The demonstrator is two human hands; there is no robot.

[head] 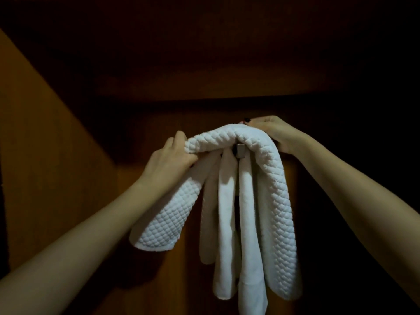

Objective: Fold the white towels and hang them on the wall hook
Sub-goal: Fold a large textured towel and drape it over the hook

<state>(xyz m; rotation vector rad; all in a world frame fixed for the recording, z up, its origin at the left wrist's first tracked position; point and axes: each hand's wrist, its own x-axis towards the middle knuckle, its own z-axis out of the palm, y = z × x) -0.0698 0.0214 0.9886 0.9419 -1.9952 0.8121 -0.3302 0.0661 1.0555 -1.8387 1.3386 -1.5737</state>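
Observation:
A white quilted towel, folded into a long band, arches over a small metal wall hook. My left hand grips the band's left part, whose end hangs down by my forearm. My right hand holds the top of the arch from behind, fingers curled over it near the wall. Smooth white towels hang in narrow folds from the hook beneath the quilted one. Most of the hook is hidden by cloth.
A dim brown wooden wall panel stands behind the towels. A lighter wooden side wall rises at the left. The upper part of the view is dark.

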